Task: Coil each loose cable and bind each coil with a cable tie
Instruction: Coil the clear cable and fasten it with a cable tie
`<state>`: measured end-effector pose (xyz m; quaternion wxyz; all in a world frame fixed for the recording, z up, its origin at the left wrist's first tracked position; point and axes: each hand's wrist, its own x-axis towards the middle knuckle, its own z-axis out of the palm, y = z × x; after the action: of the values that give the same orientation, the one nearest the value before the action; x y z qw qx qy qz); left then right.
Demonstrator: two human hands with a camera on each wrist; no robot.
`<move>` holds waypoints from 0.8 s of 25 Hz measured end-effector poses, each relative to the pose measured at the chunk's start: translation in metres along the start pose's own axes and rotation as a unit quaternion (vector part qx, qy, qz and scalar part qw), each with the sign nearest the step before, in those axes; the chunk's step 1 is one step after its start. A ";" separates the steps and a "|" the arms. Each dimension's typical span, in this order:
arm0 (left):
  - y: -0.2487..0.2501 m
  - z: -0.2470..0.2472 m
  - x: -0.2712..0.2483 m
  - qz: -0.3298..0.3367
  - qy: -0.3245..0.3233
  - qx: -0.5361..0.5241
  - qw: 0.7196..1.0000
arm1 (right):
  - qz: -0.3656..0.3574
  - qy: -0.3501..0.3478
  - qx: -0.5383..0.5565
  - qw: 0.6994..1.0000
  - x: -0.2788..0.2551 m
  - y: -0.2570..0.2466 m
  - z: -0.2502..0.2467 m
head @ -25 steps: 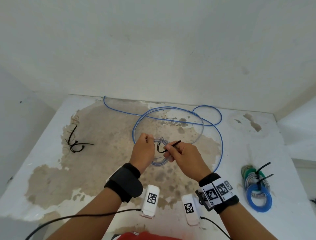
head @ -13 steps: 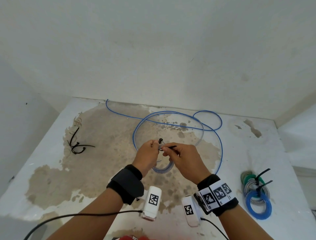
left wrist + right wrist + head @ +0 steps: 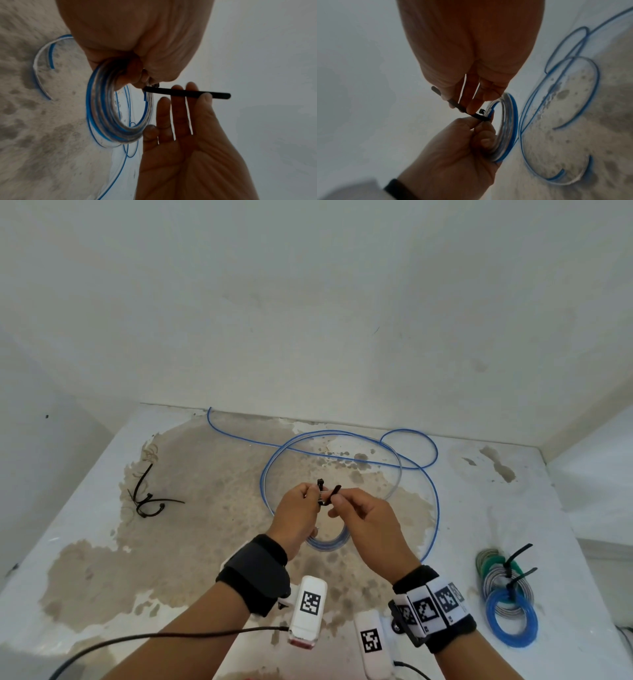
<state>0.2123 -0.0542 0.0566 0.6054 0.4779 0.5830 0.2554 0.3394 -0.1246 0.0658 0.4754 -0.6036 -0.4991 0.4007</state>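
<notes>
- Blue-and-clear coil (image 3: 327, 541) is held above the table (image 3: 85, 542) in the head view; three bound coils (image 3: 507, 597) lie at right, spare ties (image 3: 147, 501) at left, and one loose blue cable (image 3: 407, 463) is left.
- Left wrist view: left hand (image 3: 137, 44) grips the coil.
- Right wrist view: right hand (image 3: 471, 54) pinches the single black tie (image 3: 462, 108), which looks not yet cinched.

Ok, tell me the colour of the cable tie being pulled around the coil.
Black cable tie; clearest in the left wrist view.

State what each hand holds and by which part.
Left hand grips the coil at its top, beside the cable tie's head. Right hand pinches the cable tie by its free tail.
</notes>
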 end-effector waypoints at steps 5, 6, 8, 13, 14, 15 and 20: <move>0.001 0.006 -0.003 0.039 0.012 0.018 0.999 | 0.088 0.055 0.131 0.986 0.004 -0.010 0.004; -0.001 0.007 -0.003 0.047 0.018 0.022 0.999 | 0.107 0.053 0.114 0.986 0.006 -0.011 0.004; -0.004 0.008 -0.001 0.064 0.027 0.035 0.997 | 0.134 0.034 0.066 0.988 0.009 -0.011 0.003; -0.010 0.010 0.000 0.093 0.029 0.067 0.993 | 0.161 0.016 0.015 0.987 0.014 -0.014 0.003; -0.010 0.010 0.000 0.096 0.029 0.064 0.993 | 0.166 0.013 0.011 0.986 0.014 -0.015 0.003; -0.010 0.010 -0.001 0.098 0.030 0.062 0.993 | 0.171 0.011 0.008 0.985 0.015 -0.016 0.003; -0.013 0.009 -0.006 0.145 0.037 0.083 0.985 | 0.197 -0.003 0.019 0.980 0.017 -0.021 0.002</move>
<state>0.2169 -0.0670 0.0465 0.4983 0.5964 0.5487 0.3081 0.3359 -0.1060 0.0860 0.3969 -0.6799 -0.3642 0.4975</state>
